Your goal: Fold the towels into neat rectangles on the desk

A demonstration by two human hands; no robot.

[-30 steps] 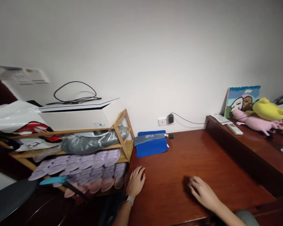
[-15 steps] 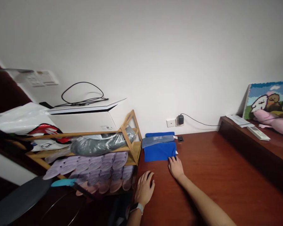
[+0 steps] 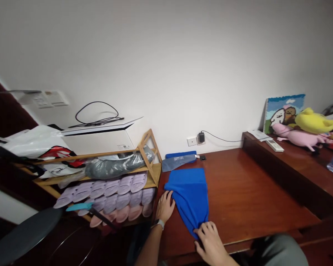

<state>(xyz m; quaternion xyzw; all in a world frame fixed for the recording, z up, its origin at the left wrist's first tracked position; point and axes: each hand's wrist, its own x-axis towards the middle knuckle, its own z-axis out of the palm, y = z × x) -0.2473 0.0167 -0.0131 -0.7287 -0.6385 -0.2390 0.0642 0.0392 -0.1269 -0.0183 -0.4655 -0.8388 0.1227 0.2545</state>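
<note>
A blue cloth (image 3: 190, 188) lies partly spread on the reddish-brown desk, its near end drawn to a bunched point. My right hand (image 3: 211, 242) has its fingers closed on that near end, close to the desk's front edge. My left hand (image 3: 165, 207), with a watch on the wrist, rests at the cloth's left edge. Its fingers are bent a little and slightly apart, touching the edge. Behind the cloth, against the wall, lies a folded grey-blue cloth (image 3: 180, 162) printed "HAPPY LIFE", on top of another blue folded piece (image 3: 169, 155).
Left of the desk (image 3: 238, 188) stands a wooden rack (image 3: 152, 159) with purple and pink slippers (image 3: 122, 201) and a white box (image 3: 100, 142). On the raised right ledge lie a remote (image 3: 274, 145), a pink plush toy (image 3: 296, 136) and a yellow one (image 3: 316, 122). A charger (image 3: 201, 137) is in the wall socket.
My right hand has pulled the near part of the blue cloth toward me, unfolding it down the desk. My left hand has come to the cloth's left edge. The view has turned slightly right.
</note>
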